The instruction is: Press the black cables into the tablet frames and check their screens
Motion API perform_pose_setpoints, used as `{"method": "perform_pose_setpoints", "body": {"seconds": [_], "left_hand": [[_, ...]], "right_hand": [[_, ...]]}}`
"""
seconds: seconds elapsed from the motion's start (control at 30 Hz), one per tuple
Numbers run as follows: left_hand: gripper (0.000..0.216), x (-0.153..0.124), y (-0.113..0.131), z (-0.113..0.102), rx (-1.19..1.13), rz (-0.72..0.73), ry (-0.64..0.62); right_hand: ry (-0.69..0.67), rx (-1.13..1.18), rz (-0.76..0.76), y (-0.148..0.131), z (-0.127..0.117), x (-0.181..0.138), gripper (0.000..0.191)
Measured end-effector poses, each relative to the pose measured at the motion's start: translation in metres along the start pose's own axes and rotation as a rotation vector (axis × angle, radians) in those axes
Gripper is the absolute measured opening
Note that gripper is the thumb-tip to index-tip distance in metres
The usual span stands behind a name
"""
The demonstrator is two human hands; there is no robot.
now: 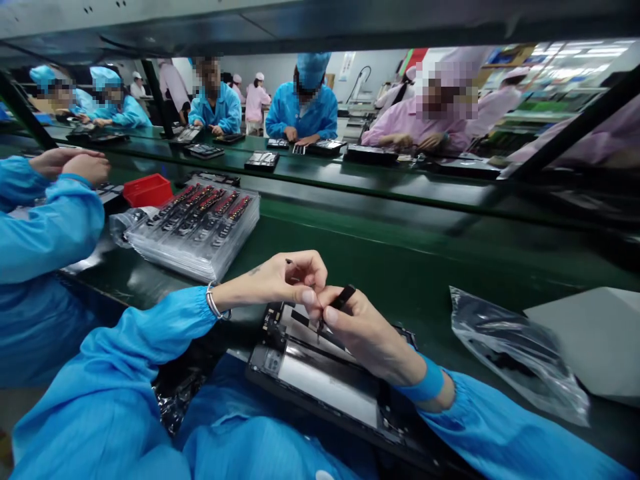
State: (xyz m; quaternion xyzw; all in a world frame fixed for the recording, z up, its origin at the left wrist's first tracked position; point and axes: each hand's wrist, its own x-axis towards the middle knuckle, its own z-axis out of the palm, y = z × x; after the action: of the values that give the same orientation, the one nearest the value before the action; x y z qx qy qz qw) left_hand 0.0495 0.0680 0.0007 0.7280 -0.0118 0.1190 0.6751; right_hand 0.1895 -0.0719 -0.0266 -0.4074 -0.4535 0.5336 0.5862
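Note:
An opened tablet-like device (330, 383) with silver battery panels and a black frame lies tilted at the bench's near edge, partly over my lap. Above its far side, both of my hands meet at the fingertips. Between thumb and fingers, my right hand (367, 333) pinches a small black strip (344, 297), which sticks up past the fingers. My left hand (295, 279) is closed in a pinch against the right fingertips; whatever it grips is too small to make out. A small dark tip shows by its curled fingers. My right hand and wrist cover part of the device.
Stacked clear plastic trays (200, 230) hold several small circuit parts at left, beside a red bin (147, 191). A clear plastic bag (517, 357) with dark parts and a white sheet (595, 340) lie right. A co-worker's sleeve (47, 227) is close at left; others work across the bench.

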Motion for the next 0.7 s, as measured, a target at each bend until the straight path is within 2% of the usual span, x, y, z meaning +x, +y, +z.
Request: {"method": "perform_pose_setpoints", "body": {"seconds": [0.1, 0.17, 0.3, 0.43, 0.57, 0.7], "left_hand": [[0.048, 0.001, 0.006, 0.000, 0.020, 0.000, -0.025], [0.051, 0.000, 0.008, -0.002, 0.073, -0.038, -0.042], [0.049, -0.004, 0.004, -0.012, 0.301, -0.194, -0.031], [0.034, -0.003, -0.008, -0.023, 0.468, -0.324, 0.018], [0.026, 0.008, -0.013, -0.026, 0.546, -0.387, 0.023], [0.021, 0.017, -0.013, -0.022, 0.639, -0.379, 0.005]], "right_hand": [[0.017, -0.045, -0.055, -0.007, 0.001, -0.002, 0.034], [0.029, -0.165, -0.123, -0.016, -0.003, -0.007, 0.034], [0.119, -0.626, -0.162, -0.036, -0.026, -0.026, 0.026], [0.208, -1.032, -0.141, -0.036, -0.062, -0.052, 0.014], [0.193, -1.169, -0.058, -0.023, -0.087, -0.070, 0.012], [0.145, -1.162, 0.014, -0.021, -0.091, -0.073, 0.016]]}}
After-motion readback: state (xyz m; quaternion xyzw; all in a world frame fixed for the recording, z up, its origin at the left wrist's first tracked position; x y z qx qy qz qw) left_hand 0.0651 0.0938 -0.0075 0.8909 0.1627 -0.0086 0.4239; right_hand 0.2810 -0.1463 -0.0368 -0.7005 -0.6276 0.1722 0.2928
